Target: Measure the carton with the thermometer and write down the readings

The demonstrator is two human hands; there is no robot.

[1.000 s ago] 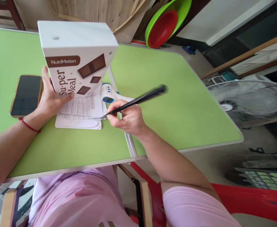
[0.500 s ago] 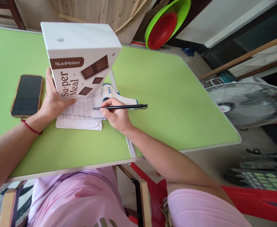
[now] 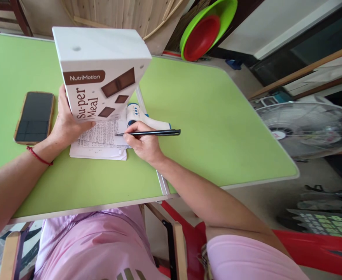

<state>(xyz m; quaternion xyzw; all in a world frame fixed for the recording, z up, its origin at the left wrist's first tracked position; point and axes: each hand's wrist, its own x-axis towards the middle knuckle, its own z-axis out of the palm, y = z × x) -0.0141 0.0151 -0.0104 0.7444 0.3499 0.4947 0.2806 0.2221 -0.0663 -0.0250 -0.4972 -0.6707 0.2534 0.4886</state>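
A white cardboard box (image 3: pixel 101 77) printed "NutriMotion Su-per Meal" stands upright on the table. My left hand (image 3: pixel 67 124) grips its lower left edge, thumb in front and fingers partly hidden behind. Between the fingers of my right hand (image 3: pixel 143 144) is a black pen (image 3: pixel 162 132), its tip at the handwritten sheets of paper (image 3: pixel 101 132). These papers lie in front of the box, and part of them is covered by it. Just behind my right hand lies a white and blue handheld thermometer (image 3: pixel 152 121). A phone (image 3: pixel 34 117) in a brown case rests left of my left hand.
The green folding table (image 3: pixel 212 116) has a metal seam (image 3: pixel 162 182) across it. Off its right end stands a fan (image 3: pixel 307 130). Green and red basins (image 3: pixel 201 37) lean beyond the far edge. Chair armrests (image 3: pixel 179 249) flank my lap.
The pen's upper end has shifted slightly left and down as my right hand moves a little. The whole view has drifted a few pixels. Box and left hand hold their positions.
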